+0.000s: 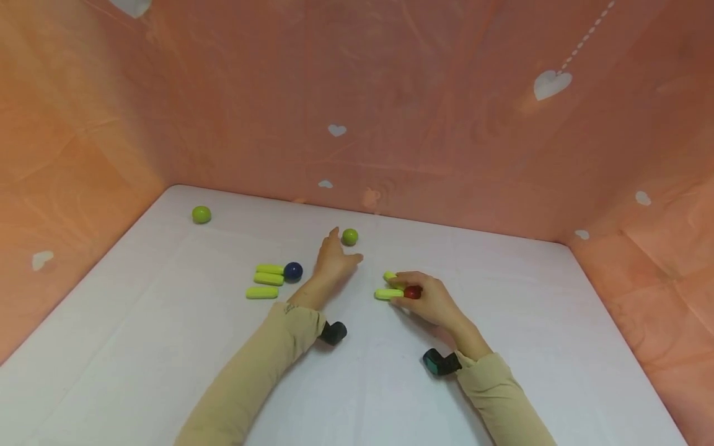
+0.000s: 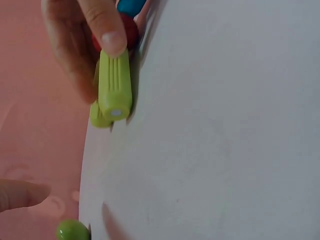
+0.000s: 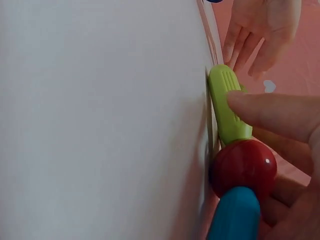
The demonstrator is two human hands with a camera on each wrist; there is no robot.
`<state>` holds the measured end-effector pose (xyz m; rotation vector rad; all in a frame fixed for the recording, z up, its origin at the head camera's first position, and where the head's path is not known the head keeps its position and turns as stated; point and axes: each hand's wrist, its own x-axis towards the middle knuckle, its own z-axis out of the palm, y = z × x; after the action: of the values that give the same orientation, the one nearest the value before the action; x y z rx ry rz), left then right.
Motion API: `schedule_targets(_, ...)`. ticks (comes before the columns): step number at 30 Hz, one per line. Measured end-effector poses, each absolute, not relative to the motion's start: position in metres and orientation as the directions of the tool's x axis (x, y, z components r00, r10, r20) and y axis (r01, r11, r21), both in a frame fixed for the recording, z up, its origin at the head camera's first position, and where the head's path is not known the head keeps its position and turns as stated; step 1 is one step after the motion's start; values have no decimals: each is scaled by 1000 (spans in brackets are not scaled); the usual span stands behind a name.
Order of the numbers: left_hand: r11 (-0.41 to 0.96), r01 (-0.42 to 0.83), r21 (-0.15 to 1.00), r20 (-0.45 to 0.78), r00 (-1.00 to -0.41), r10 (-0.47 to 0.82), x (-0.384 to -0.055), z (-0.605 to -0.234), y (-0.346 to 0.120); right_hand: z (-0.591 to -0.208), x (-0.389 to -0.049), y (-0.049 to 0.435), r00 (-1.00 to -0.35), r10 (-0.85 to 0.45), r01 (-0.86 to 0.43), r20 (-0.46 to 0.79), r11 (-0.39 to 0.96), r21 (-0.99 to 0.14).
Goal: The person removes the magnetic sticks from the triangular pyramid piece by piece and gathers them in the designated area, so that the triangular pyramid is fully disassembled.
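Right hand (image 1: 437, 301) pinches yellow-green rods (image 1: 387, 294) at red ball (image 1: 413, 292), likely steadying them; left hand (image 1: 333, 261), fingers spread, grips nothing near green ball (image 1: 350, 236) toward tabletop's far edge (image 1: 424, 230).

Across the top and both sides of the frame you see an orange cloth (image 1: 424, 148); a white heart (image 1: 551, 85) hangs below a dotted line (image 1: 586, 37) at upper right. Your white tabletop (image 1: 139, 359) spreads across the lower frame.
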<state>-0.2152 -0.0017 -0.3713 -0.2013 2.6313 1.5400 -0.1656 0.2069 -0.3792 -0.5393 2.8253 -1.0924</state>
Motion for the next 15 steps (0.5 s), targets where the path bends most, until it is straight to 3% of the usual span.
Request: schedule_targets(15, 474, -119, 873, -130, -991, -9, -188, -377, -2, -378, -159, 223, -948, -312, -273, 64, 692, -668)
